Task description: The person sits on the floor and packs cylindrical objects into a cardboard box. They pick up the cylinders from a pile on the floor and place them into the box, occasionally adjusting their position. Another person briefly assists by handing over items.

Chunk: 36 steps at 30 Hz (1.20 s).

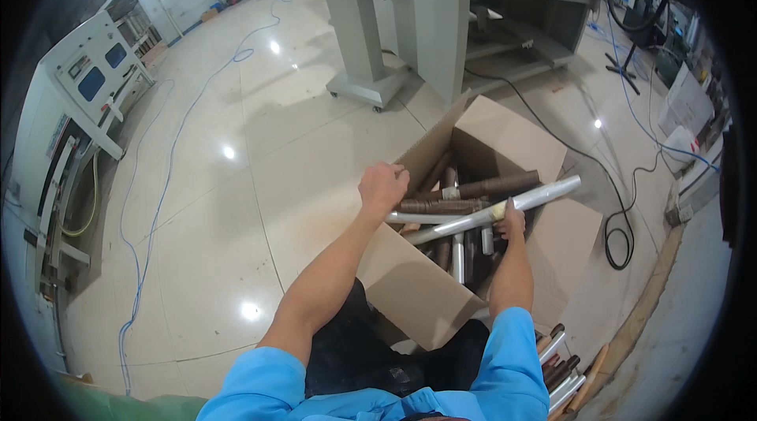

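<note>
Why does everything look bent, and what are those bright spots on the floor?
Head view: the wide fisheye lens curves edges toward the black rim, as on the white machine; same view: the spots look like light reflections on glossy floor tiles, and the silver tube in the right hand also shines.

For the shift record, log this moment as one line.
Left grip: curled at box flap | Right grip: holding silver roll | Cardboard box: open, brown rolls inside

Hard glare spots on glossy floor (205, 263), dark bowed edges
</note>
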### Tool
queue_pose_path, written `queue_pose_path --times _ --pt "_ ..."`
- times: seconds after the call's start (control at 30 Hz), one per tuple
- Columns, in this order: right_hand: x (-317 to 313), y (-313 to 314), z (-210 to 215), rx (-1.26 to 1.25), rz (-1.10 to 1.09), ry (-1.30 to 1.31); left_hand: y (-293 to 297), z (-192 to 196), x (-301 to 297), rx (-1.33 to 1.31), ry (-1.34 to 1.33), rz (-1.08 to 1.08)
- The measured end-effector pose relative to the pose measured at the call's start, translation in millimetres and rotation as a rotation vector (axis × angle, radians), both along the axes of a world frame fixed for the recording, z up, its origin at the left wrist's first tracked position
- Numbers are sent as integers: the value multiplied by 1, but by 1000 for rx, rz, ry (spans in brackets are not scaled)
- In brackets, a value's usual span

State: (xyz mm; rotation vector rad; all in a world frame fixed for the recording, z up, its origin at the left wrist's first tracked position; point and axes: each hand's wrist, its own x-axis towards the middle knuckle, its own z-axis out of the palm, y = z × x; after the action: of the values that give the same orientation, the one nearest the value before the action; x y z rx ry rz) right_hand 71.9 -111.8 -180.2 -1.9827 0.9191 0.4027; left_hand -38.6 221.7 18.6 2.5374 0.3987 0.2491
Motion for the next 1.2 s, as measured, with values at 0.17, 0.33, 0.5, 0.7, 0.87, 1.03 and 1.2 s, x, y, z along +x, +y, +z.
queue_pose_path --times 0.17,0.33,0.5,0.7,0.87,1.03,1.2 --pt "-80 -3 51 496 280 -338 15 -18 6 64 -152 -66" --pt "-318 -55 63 1071 315 -774 26 -29 17 375 28 -158" --pt "-497 -111 -21 -27 -749 -283 30 -18 20 29 26 -322" --pt "-493 -90 -74 -792 -502 98 19 -7 20 -102 60 -305" --pt "-480 -98 -82 -549 -365 195 18 -9 19 -167 56 -312" --pt "-489 -113 -80 -426 -430 108 26 -19 26 -76 35 -362" --pt "-512 -90 -2 320 -794 -659 32 -24 27 -14 -54 -228"
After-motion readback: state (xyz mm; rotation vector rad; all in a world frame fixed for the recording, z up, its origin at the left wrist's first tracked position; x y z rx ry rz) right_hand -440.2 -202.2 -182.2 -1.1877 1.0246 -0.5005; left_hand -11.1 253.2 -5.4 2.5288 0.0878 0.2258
